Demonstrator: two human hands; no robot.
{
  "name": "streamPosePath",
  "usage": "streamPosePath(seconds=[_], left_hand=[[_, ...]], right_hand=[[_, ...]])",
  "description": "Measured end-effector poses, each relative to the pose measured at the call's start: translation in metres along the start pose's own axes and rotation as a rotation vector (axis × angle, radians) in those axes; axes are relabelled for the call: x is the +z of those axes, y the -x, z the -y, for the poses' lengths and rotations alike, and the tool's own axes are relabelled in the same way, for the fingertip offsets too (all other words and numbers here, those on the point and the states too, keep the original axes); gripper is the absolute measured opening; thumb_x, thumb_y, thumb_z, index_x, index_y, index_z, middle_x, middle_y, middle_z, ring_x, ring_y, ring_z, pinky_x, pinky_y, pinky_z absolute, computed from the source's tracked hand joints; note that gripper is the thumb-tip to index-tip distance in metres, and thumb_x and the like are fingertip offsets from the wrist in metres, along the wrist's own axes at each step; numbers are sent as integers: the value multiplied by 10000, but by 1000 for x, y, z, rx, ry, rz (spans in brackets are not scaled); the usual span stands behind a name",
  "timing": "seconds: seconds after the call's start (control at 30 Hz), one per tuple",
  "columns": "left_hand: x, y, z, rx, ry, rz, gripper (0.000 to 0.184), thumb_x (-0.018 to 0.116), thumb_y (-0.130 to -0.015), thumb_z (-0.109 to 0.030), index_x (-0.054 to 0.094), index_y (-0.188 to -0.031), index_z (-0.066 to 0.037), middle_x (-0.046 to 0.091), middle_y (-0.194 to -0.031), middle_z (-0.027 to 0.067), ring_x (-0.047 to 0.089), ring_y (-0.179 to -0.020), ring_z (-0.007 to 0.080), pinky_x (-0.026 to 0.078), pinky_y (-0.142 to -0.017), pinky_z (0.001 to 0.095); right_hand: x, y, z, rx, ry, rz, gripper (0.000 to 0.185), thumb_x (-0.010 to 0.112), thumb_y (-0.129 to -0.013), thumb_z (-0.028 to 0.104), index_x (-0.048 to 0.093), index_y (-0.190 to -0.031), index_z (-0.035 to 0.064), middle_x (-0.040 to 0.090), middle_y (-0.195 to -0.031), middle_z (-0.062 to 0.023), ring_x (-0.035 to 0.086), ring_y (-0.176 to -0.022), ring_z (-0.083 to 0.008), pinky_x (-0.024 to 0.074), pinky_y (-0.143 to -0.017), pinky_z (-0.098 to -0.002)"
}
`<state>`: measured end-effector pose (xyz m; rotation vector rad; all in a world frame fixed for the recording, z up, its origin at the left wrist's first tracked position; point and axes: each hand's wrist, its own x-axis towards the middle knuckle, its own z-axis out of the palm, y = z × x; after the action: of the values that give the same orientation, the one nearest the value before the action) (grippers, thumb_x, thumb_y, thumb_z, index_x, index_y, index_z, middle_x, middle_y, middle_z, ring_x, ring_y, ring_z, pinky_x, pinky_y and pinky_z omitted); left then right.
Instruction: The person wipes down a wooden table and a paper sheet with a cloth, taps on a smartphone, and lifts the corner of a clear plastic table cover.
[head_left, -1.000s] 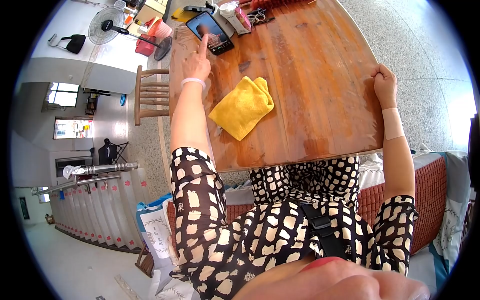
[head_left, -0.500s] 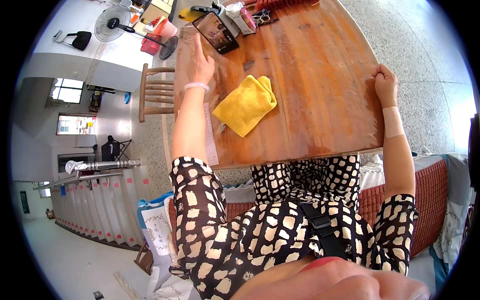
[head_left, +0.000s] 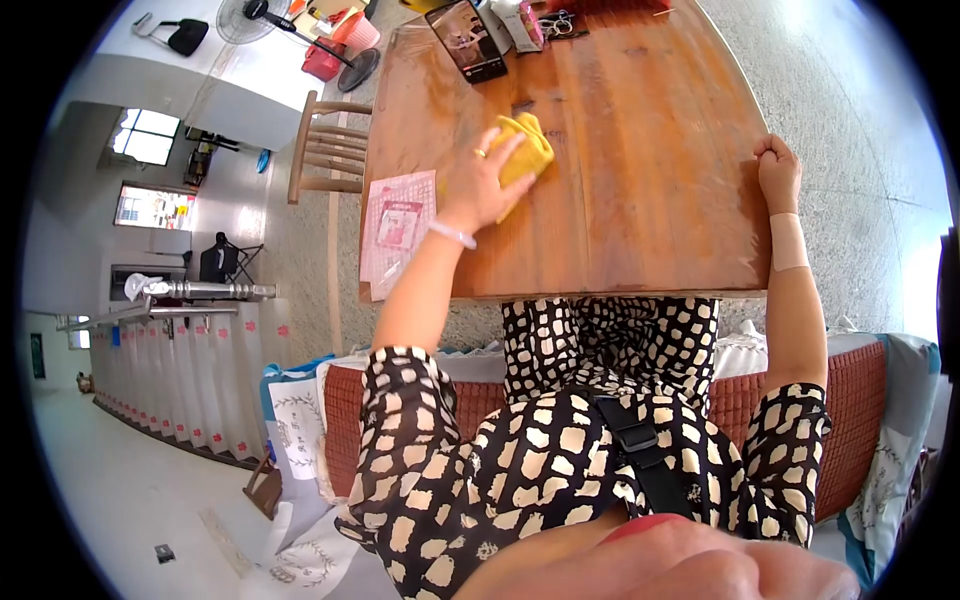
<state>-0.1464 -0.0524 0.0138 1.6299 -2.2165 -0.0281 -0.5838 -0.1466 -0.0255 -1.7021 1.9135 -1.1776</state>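
Observation:
My left hand [head_left: 478, 188] lies over a yellow cloth [head_left: 537, 150] on the wooden table [head_left: 640, 150]. Its fingers are spread across the cloth and grip it, and the cloth looks bunched beneath them. The palm hides part of the cloth. At the table's right edge, my right hand [head_left: 778, 175] rests in a fist, with no object showing in it. A light bracelet circles the left wrist, and a beige patch covers the right one.
A phone [head_left: 468, 42] leans upright at the table's far left, beside a pink-and-white carton [head_left: 520, 22] and scissors [head_left: 557, 24]. Pink printed paper [head_left: 400, 232] lies at the near left corner. A wooden chair [head_left: 330, 150] stands against the left side.
My left hand has come back from beside the phone onto the yellow cloth, which has become bunched. The pink paper now shows fully. My right hand stays at the edge; the view has shifted slightly.

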Motion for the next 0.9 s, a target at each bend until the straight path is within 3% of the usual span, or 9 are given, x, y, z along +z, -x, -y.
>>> streamPosePath(seconds=[0.07, 0.17, 0.3, 0.4, 0.67, 0.83, 0.9], left_hand=[[4, -14, 27, -137, 29, -28, 596, 688, -789, -400, 519, -1307, -157, 464, -1331, 216, 497, -1180, 393, 421, -981, 435], [25, -28, 86, -252, -168, -199, 613, 629, -773, -500, 551, -1286, -172, 495, -1328, 213, 572, -1101, 367, 469, -913, 432], [20, -43, 63, -427, -320, -136, 646, 587, -744, -554, 571, -1268, -176, 558, -1263, 215, 578, -1093, 361, 458, -911, 446], [30, -43, 30, -376, -237, -109, 643, 578, -741, -561, 578, -1260, -181, 555, -1268, 198, 549, -1123, 361, 430, -930, 482], [38, 5, -130, 196, -43, -153, 564, 610, -761, -542, 622, -1205, -195, 545, -1228, 171, 494, -1123, 371, 400, -918, 477], [16, 47, -134, 307, 147, -156, 495, 728, -719, -413, 638, -1154, -194, 552, -1193, 156, 506, -1118, 366, 423, -881, 477], [5, 58, -112, 245, 87, -144, 491, 725, -723, -421, 640, -1148, -190, 563, -1175, 148, 529, -1098, 353, 445, -882, 466]], right_hand=[[1, -2, -6, -18, 4, -7, 199, 447, -768, 117, 646, -766, 112, 652, -742, -97, 625, -731, -260, 492, -700, -352], [2, -3, -7, -10, 11, -6, 202, 448, -768, 122, 650, -769, 117, 660, -761, -95, 627, -744, -266, 493, -707, -359], [0, -1, 0, -21, 42, -21, 203, 457, -769, 134, 660, -775, 125, 670, -797, -100, 630, -775, -283, 494, -714, -378], [4, -7, -9, -43, 100, -15, 204, 464, -770, 143, 667, -785, 131, 673, -815, -102, 630, -796, -293, 495, -719, -384], [1, -8, -10, -89, 25, -19, 189, 466, -757, 107, 654, -749, 91, 655, -743, -117, 624, -723, -269, 487, -686, -356], [1, -9, -16, -146, 14, -26, 187, 461, -757, 82, 647, -744, 75, 639, -709, -113, 611, -679, -240, 480, -661, -338], [0, -7, -14, -153, 20, -24, 190, 457, -758, 72, 646, -742, 72, 637, -705, -113, 609, -670, -235, 479, -656, -333]])
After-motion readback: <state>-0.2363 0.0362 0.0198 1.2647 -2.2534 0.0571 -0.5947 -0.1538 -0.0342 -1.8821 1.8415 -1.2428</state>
